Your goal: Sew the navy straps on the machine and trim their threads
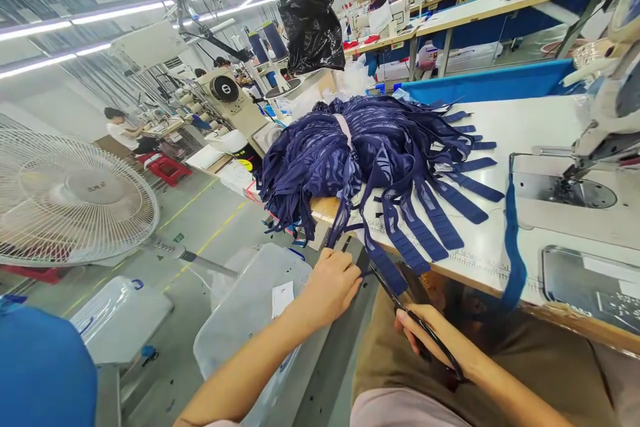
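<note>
Your left hand [334,285] is curled tight, looks like it's gripping a narrow navy strap [340,221] just below the bundle; probably there to keep it tensioned and separate from the rest. Can't see the fingertips' exact hold.

Your right hand [425,327] has the black scissors [439,335] by the handles, blades spread and pointing up toward the bundle. A wide strap end [389,268] hangs by the blades; can't tell if it's actually between them.

Just beyond both hands: navy bundle [310,153] at the edge of the white table [525,123]. Pale band [343,128] round its middle, presumably so the pieces stay together. Strap ends [440,237] fan out above your right hand, some over the edge; seems to make singles easier to reach.

Further right of your right hand, blue strip [512,240] drapes over the edge beside the sewing machine [580,190]. Left of and below your left hand, translucent bin [235,320] on the floor side, fan [90,190] farther out, likely placed for airflow.
</note>
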Motion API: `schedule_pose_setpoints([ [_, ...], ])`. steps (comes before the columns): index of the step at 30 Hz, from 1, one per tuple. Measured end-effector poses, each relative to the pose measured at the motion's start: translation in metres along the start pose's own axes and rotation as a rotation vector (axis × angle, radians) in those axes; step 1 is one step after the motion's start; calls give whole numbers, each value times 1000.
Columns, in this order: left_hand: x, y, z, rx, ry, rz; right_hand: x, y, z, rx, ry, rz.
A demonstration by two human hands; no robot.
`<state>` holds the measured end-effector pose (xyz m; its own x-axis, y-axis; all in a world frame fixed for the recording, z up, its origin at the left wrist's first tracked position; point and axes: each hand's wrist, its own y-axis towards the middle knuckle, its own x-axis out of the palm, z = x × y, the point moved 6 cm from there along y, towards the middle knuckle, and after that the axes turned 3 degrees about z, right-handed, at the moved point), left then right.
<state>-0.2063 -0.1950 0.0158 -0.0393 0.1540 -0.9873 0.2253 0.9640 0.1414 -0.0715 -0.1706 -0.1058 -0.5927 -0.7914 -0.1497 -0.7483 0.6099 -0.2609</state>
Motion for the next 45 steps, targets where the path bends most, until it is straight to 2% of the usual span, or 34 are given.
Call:
schedule_pose_setpoints([
  [3, -3, 3, 2, 105, -52, 59, 0, 3, -5, 5, -63, 1],
  [6, 5, 8, 3, 205, -201, 4, -3, 3, -13, -10, -123, 34],
  [8, 11, 12, 0, 219, -324, -22, -4, 2, -12, 2, -133, 53],
  [12, 12, 17, -8, 153, -531, -8, -3, -1, 3, -5, -115, 111],
  [17, -10, 20, -16, 35, -702, -2, 0, 3, 25, -12, 121, 81],
  [19, -14, 26, -16, -22, -739, -19, -5, 9, 18, -92, 196, 92],
  [22, -8, 43, -13, -90, -737, -15, -16, 16, -7, -239, 196, 128],
  [25, 5, 65, -10, -44, -626, 103, -21, 20, -28, -294, 183, 160],
  [29, 13, 84, -4, 67, -482, 321, -22, 21, -26, -212, 223, 216],
  [33, -11, 88, -5, 83, -337, 586, -20, 18, -13, -201, 336, 221],
  [35, -26, 91, -3, 159, -311, 622, -21, 19, -11, -225, 468, 224],
  [37, -33, 99, 1, 260, -355, 520, -22, 23, -13, -236, 609, 211],
  [40, -28, 116, 4, 311, -508, 260, -27, 33, -16, -223, 721, 227],
  [42, -19, 124, 4, 251, -593, 130, -30, 39, -15, -203, 734, 257],
  [45, -2, 127, 3, 93, -629, 56, -32, 41, -9, -147, 712, 263],
])
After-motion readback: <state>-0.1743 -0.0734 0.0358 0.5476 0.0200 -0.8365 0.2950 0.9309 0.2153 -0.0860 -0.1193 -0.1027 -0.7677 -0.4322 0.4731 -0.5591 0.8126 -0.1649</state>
